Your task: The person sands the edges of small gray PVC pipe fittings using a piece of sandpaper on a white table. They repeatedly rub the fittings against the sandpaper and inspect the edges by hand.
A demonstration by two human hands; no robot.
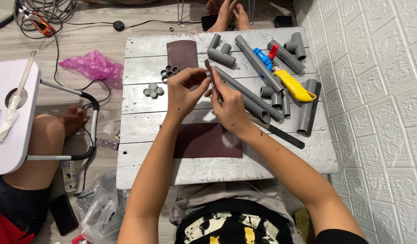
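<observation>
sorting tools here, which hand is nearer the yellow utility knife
Right. The right hand sits just left of the yellow utility knife in the picture; the left hand is farther off, beyond the right hand.

One head-worn camera is looking almost straight down from above the person's lap, facing forward across the white plank table, which is filling the middle of the frame at arm's length. Forearms are entering from 6 o'clock. A tiled wall is running along 3 o'clock, and wooden floor is showing from 9 to 12 o'clock.
</observation>
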